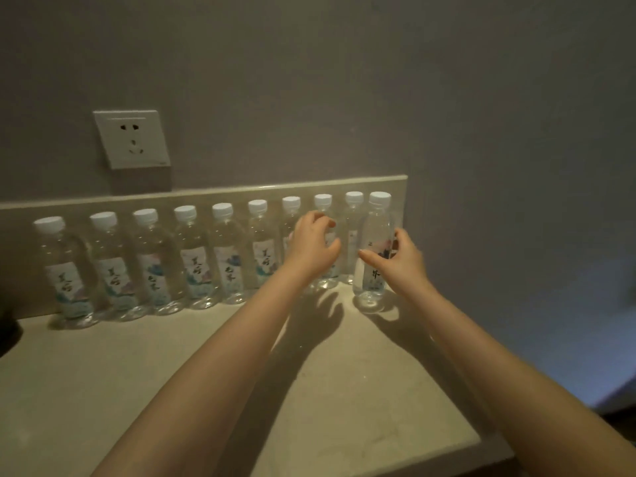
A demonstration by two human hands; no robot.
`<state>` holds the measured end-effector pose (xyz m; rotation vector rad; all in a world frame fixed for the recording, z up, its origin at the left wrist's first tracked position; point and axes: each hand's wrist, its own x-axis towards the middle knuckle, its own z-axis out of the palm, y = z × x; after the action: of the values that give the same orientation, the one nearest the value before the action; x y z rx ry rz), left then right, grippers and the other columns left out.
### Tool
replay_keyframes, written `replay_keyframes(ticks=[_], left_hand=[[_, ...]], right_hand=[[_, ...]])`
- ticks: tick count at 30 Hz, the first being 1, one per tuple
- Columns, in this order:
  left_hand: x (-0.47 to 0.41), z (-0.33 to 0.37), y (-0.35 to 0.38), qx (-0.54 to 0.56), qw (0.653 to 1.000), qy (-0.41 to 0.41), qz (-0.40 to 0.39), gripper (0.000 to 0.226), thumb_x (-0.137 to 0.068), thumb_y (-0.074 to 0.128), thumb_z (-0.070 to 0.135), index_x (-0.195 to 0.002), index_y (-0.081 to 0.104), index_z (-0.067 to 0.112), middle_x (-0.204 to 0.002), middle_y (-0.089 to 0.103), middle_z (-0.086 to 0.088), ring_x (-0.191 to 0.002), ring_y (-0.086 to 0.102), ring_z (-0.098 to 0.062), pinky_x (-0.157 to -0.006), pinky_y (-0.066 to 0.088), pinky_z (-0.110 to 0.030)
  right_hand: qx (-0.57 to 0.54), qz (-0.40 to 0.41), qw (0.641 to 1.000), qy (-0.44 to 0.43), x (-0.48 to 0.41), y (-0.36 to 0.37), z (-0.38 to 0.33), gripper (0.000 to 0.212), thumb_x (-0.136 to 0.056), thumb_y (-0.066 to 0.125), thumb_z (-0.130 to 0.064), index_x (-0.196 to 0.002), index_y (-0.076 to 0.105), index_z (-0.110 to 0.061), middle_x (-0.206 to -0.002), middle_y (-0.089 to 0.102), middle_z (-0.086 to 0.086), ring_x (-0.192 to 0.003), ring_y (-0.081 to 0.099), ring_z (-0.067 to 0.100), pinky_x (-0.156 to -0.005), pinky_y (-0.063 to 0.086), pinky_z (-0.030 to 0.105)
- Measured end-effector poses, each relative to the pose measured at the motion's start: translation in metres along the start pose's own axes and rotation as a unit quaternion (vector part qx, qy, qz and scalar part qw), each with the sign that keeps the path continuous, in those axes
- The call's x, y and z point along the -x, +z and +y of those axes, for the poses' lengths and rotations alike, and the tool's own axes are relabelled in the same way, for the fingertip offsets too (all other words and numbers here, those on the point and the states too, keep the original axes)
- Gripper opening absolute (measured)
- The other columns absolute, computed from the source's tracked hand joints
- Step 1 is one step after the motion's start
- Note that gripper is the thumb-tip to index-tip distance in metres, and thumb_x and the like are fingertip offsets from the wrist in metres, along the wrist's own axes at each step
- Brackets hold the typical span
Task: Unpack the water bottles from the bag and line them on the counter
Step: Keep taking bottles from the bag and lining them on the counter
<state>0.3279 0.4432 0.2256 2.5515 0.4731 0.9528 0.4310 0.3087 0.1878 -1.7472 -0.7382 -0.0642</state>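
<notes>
Room: dim corner, grey wall, a wall socket (131, 139) above a low backsplash (206, 194); the bench (172, 373) is pale stone.

Bottles: I count ten water bottles with white caps. Nine stand in a row against the backsplash, from the leftmost bottle (67, 273) to the ninth bottle (353, 235); the tenth bottle (375, 249) stands upright at the right end, slightly forward of the line.

Bag: not in view (I cannot say whether any bottles remain in it).

Right hand (402, 263): fingers (370, 254) curled around the tenth bottle's label, thumb side on its front; I judge they touch it, but a firm clamp is not confirmed.

Left hand (311, 249): fingers (328, 222) apart and curved, holding nothing, hovering before the seventh and eighth bottles, which it partly hides.

Step in hand: I judge this to be the placing or straightening of the tenth bottle, late in the task.

Next move: push the tenth bottle back level with the row, keeping it upright and clear of its neighbour, then let go.
</notes>
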Motion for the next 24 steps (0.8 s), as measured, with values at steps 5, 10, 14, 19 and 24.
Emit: replay_keyframes(ticks=[5, 10, 14, 19, 24], left_hand=[[-0.037, 0.022, 0.019, -0.134, 0.987, 0.078, 0.032, 0.036, -0.088, 0.054, 0.023, -0.123, 0.057, 0.014, -0.128, 0.051, -0.003, -0.122, 0.044, -0.019, -0.104, 0.031, -0.037], [-0.069, 0.023, 0.026, -0.204, 0.971, 0.103, 0.067, 0.038, -0.086, 0.057, 0.03, -0.122, 0.056, 0.018, -0.125, 0.052, -0.002, -0.119, 0.043, -0.02, -0.099, 0.029, -0.039], [-0.094, 0.021, 0.027, -0.236, 0.968, 0.054, 0.07, 0.036, -0.09, 0.05, 0.041, -0.118, 0.058, 0.02, -0.118, 0.057, -0.001, -0.113, 0.048, -0.021, -0.091, 0.031, -0.04], [-0.105, 0.02, 0.031, -0.265, 0.964, 0.027, 0.002, 0.042, -0.09, 0.047, 0.053, -0.114, 0.056, 0.02, -0.1, 0.068, 0.001, -0.1, 0.06, -0.024, -0.09, 0.03, -0.04], [-0.107, 0.018, 0.032, -0.269, 0.962, 0.034, 0.006, 0.041, -0.092, 0.047, 0.05, -0.115, 0.057, 0.017, -0.102, 0.068, -0.002, -0.101, 0.06, -0.025, -0.091, 0.031, -0.04]], right_hand=[[-0.021, 0.008, 0.999, 0.035, -0.04, -0.025, 0.034, 0.054, -0.069, 0.08, -0.037, -0.113, 0.051, -0.026, -0.095, 0.061, -0.015, -0.088, 0.061, 0.006, -0.074, 0.048, 0.024], [-0.025, -0.035, 0.998, 0.036, -0.077, -0.017, 0.053, 0.065, -0.069, 0.081, -0.034, -0.124, 0.049, -0.025, -0.11, 0.062, -0.007, -0.099, 0.061, 0.013, -0.087, 0.052, 0.034], [-0.024, -0.055, 0.998, 0.027, -0.094, -0.003, 0.06, 0.071, -0.068, 0.082, -0.035, -0.128, 0.045, -0.024, -0.114, 0.06, -0.004, -0.103, 0.06, 0.015, -0.086, 0.05, 0.03], [0.029, -0.126, 0.991, 0.023, -0.095, -0.009, 0.073, 0.087, -0.067, 0.083, -0.027, -0.138, 0.033, -0.028, -0.123, 0.047, -0.005, -0.113, 0.052, 0.014, -0.094, 0.047, 0.033], [0.025, -0.143, 0.989, 0.03, -0.092, -0.006, 0.076, 0.064, -0.07, 0.081, -0.011, -0.121, 0.045, -0.023, -0.106, 0.059, -0.008, -0.105, 0.061, 0.016, -0.086, 0.051, 0.03]])
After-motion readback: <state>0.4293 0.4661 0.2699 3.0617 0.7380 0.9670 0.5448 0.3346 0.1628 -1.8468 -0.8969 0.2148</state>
